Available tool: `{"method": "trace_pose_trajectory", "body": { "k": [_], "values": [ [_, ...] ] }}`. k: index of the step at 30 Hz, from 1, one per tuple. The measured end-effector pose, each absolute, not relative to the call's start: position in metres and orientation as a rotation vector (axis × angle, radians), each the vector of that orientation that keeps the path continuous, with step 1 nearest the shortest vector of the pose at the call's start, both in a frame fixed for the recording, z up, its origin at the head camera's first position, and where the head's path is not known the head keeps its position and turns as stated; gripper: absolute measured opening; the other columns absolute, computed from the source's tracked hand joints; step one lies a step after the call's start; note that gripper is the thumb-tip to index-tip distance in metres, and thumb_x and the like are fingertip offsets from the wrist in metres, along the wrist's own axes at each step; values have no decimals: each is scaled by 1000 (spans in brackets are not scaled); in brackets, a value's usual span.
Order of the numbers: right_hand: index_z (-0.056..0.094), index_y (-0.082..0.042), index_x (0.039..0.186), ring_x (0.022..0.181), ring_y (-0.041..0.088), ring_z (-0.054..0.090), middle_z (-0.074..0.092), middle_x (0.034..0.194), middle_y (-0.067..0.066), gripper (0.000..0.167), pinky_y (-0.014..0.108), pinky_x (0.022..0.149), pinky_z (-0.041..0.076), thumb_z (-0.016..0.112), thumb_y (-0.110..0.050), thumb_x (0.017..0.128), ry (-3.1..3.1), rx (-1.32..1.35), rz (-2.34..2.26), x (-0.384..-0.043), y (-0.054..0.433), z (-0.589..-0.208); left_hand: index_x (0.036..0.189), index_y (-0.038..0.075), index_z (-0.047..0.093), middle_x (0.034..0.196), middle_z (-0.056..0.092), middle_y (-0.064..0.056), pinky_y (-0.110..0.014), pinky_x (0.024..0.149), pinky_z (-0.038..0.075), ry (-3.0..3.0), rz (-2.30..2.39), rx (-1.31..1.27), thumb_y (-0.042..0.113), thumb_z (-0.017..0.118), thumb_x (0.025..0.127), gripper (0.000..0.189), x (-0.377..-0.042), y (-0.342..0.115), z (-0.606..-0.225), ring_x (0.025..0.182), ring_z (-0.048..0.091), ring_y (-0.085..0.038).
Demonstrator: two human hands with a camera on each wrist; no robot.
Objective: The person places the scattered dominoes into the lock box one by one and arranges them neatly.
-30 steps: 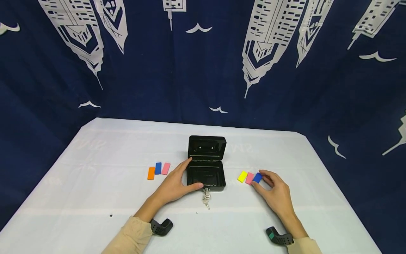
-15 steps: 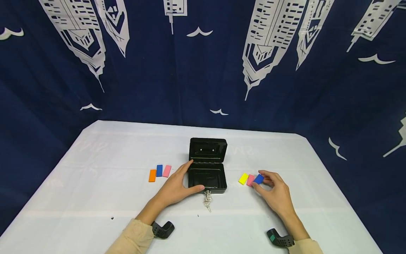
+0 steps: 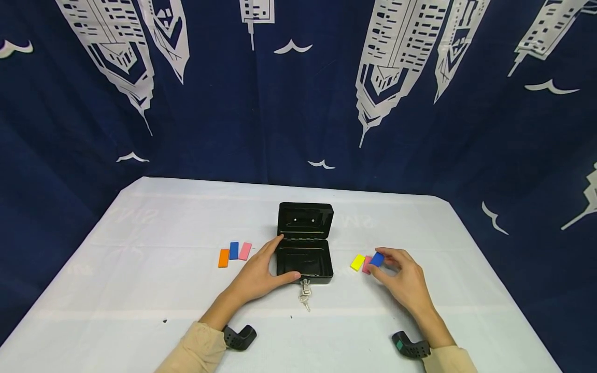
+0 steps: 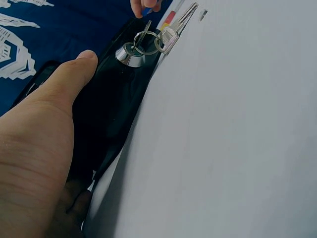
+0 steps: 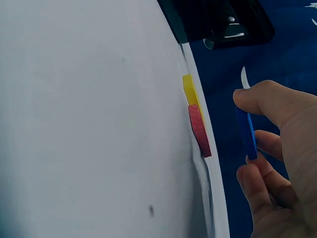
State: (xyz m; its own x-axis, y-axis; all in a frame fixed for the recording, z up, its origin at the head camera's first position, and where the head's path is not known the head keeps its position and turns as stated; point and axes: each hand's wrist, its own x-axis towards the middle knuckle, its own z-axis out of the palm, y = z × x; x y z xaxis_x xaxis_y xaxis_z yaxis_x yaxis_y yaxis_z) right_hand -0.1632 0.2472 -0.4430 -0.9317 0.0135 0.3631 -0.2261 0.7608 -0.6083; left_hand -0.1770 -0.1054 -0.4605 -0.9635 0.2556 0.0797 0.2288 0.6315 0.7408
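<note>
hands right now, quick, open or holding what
Left hand: holding the black box at its left side.
Right hand: closed on a blue block, pinched by thumb and fingers.

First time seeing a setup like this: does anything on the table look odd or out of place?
A dark speck lies on the white tabletop left of the left sleeve, with a tinier one in front of the black cash box; they look like stray debris, though too small to identify. Nothing looks spilled or damaged.
</note>
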Motion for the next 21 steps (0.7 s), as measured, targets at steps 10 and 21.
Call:
{"method": "trace_pose_trajectory", "body": {
  "k": [10,21],
  "values": [
    [74,-13,127,104,32,68,69,119,11,46,51,87,58,87,-16,84,-2606,285,944,-169,246,-432,164,23,30,167,34,-5,-53,121,36,2809,1283,418,71,77,78,109,-177,-106,-461,151,39,-28],
    [69,-5,128,108,33,64,66,120,15,46,52,94,57,84,-18,87,-2657,286,923,-175,233,-409,164,23,31,167,34,-6,-54,121,36,2805,1297,422,70,78,78,108,-175,-105,-461,151,39,-29]
  ]
}}
